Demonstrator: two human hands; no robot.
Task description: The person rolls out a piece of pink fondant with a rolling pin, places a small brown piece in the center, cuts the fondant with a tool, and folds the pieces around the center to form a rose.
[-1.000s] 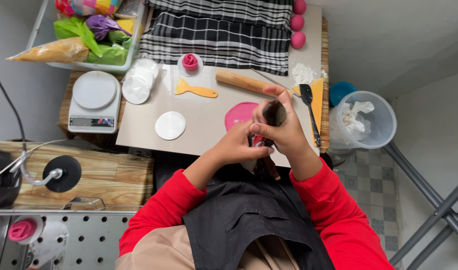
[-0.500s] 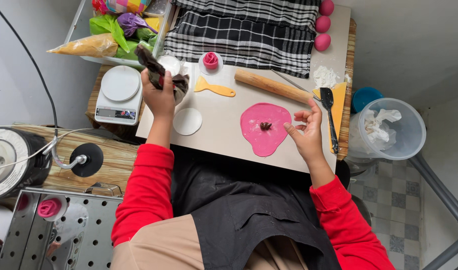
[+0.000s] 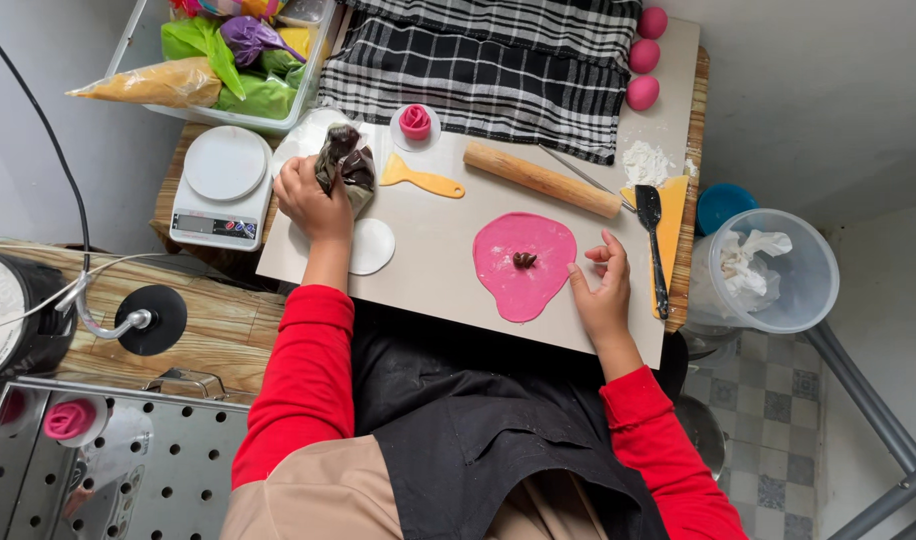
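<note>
1. While the left hand (image 3: 308, 198) is closed around a dark, crumpled piping bag (image 3: 344, 165), it hovers near the far left corner of the pale surface (image 3: 433, 260), above a white paper round (image 3: 370, 246).
2. Open with fingers spread, the right hand (image 3: 603, 288) rests at the near right edge, touching or just beside the flat pink dough disc (image 3: 523, 265); which is hard to tell.
3. A small dark brown dollop (image 3: 524, 260) sits at the disc's middle.
4. A wooden rolling pin (image 3: 541, 180) and yellow plastic scraper (image 3: 421, 178) lie toward the far edge.

A dab of filling (image 3: 524, 260) lies on the dough sheet (image 3: 523, 265), rolling pin (image 3: 541, 180) behind.
</note>
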